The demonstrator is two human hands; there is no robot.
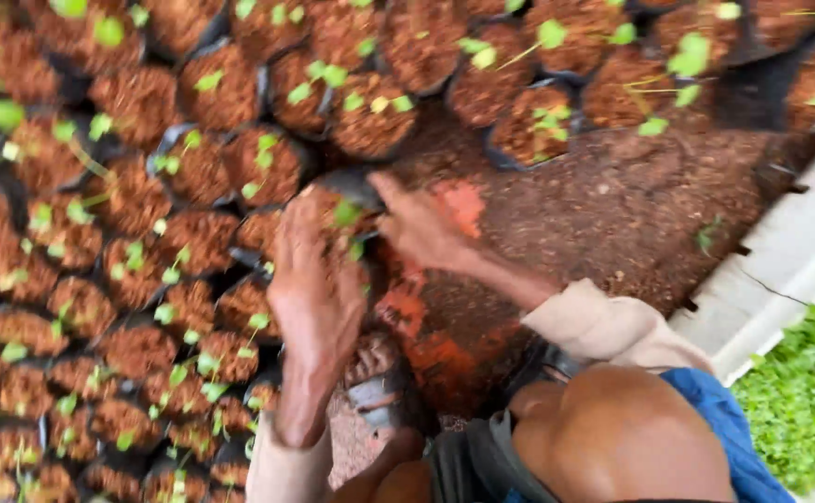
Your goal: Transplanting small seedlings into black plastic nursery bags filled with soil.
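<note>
Head view, looking down: a wide bed of black seedling bags point(137, 279) filled with reddish-brown soil takes up the left and top, most already standing close together with small green sprouts, while a bare patch of loose soil point(612, 196) on the right is not yet filled, edged by a pale concrete kerb point(789, 261) with green plants beyond. At the row's edge both hands close around one seedling bag point(347, 210), the left hand point(314, 289) cupped over its near side and the right hand point(421, 228) gripping its far rim, with the neighbouring bags pressed tight against it and the person's bent knee point(612, 438) crowding in below.
</note>
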